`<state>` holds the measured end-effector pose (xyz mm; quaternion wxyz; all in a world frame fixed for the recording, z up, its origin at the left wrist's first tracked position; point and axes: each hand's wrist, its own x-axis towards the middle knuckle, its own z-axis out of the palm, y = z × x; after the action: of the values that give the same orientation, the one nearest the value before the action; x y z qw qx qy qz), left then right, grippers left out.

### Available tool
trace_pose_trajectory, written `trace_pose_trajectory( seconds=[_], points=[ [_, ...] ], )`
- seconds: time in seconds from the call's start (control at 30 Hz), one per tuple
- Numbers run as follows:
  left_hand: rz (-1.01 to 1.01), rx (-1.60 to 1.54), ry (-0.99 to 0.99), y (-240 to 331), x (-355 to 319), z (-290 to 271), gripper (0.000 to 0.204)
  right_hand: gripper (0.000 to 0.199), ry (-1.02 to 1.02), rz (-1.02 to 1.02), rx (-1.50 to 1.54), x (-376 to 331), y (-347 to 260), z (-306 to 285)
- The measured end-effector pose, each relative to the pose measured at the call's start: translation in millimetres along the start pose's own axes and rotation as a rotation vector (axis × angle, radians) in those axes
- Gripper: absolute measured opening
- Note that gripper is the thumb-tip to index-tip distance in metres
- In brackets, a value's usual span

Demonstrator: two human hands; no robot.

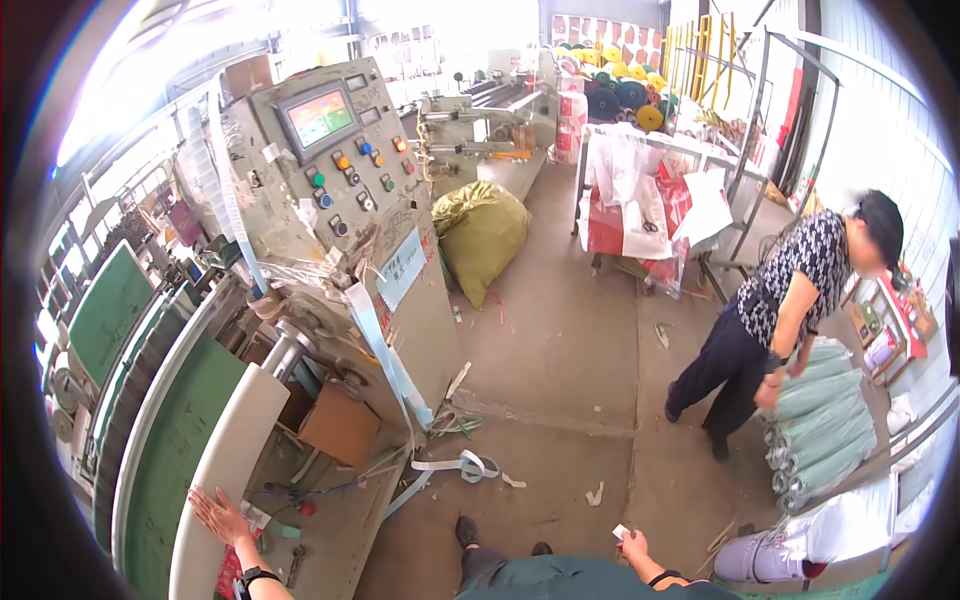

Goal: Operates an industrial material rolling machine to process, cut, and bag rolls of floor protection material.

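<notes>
My left hand [218,515] lies with its fingers stretched out on a long off-white roll [228,455], which sits on a metal shaft [290,352] at the machine's side. Beside that roll runs a green belt-like surface [190,420]. Low in the middle right, my right hand [634,548] pinches a small white piece [620,532], too small to tell its kind. Both wrists wear dark bands. Below my left hand, a red and white printed sheet [232,570] is partly hidden by my forearm.
A control cabinet [350,190] with coloured buttons stands ahead left, a cardboard box [340,425] below it. White strapping [470,466] lies on the floor. A full olive sack [482,235] stands farther off. At right, a person [790,300] bends over wrapped green rolls [822,420].
</notes>
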<state>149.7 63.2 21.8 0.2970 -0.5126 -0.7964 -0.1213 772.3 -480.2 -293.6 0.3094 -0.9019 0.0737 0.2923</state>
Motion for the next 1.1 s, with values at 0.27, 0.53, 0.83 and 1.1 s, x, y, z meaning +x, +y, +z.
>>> trace_pose_trajectory(
  seconds=[0.27, 0.53, 0.83, 1.1],
  points=[
    [0.03, -0.07, 0.108, -19, 9, 12, 0.053, 0.061, -0.207, -0.048, 0.16, -13, -40, 23],
    [0.138, -0.344, 0.229, -30, 63, 4, 0.045, 0.06, -0.2, -0.046, 0.085, -26, -43, 29],
    [0.161, -0.319, 0.23, -45, 64, 51, 0.053, 0.062, -0.279, -0.161, -0.11, -60, -70, 54],
    [0.283, -0.35, 0.107, -5, 62, -5, 0.041, 0.042, -0.447, -0.565, -0.419, -64, -85, 82]
  ],
)
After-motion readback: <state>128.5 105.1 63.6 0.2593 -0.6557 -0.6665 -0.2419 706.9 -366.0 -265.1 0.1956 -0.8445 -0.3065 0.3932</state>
